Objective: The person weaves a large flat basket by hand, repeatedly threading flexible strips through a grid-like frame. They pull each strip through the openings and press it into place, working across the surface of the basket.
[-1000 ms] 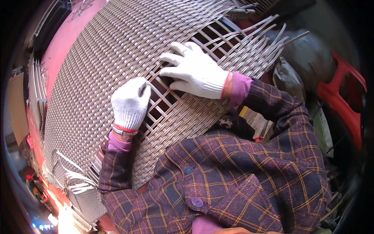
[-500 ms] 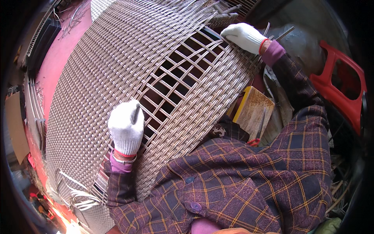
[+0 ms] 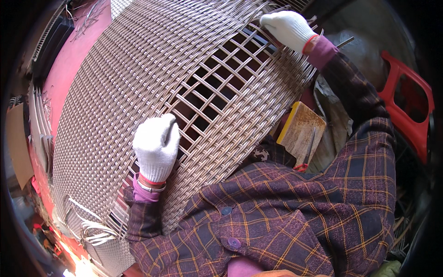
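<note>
My left hand (image 3: 156, 147) is clenched on the woven cane panel (image 3: 138, 83) at the near edge of its open lattice patch. My right hand (image 3: 287, 28) seems to pinch loose strands (image 3: 344, 42) at the panel's far right edge, above a wooden block (image 3: 302, 129).

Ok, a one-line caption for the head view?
Gloved left hand and right hand work opposite ends of an open gap in a woven wicker panel.

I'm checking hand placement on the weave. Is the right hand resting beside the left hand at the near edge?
No, the right hand grips strips at the far edge of the woven panel, well apart from the left hand.
</note>
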Demonstrator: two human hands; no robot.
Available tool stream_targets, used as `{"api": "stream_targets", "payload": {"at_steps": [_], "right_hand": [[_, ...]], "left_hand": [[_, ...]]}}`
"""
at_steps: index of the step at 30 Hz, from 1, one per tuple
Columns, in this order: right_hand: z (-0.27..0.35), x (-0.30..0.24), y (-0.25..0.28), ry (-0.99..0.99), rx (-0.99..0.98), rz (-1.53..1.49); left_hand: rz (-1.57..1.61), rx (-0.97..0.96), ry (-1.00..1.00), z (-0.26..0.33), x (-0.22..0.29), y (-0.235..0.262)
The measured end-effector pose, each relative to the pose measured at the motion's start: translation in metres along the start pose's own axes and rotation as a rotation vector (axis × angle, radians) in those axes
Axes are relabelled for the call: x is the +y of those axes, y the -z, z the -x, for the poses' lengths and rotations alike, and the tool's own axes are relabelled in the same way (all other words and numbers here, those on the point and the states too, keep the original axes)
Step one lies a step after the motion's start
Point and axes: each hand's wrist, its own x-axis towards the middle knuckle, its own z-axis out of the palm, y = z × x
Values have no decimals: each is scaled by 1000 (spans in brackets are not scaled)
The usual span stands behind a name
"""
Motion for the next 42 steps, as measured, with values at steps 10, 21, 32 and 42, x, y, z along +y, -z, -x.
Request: {"api": "stream_targets", "payload": {"at_steps": [10, 21, 32, 42], "right_hand": [[-36, -17, -81, -150, 398, -187], [-33, -49, -60, -360, 374, -260], [-36, -95, -13, -279, 591, -47], [40, -36, -33, -318, 39, -329]], "left_hand": [[52, 54, 65, -1, 5, -2], [-96, 41, 54, -20, -25, -24], [-215, 165, 102, 11, 18, 6], [-271, 196, 381, 55, 16, 26]]}}
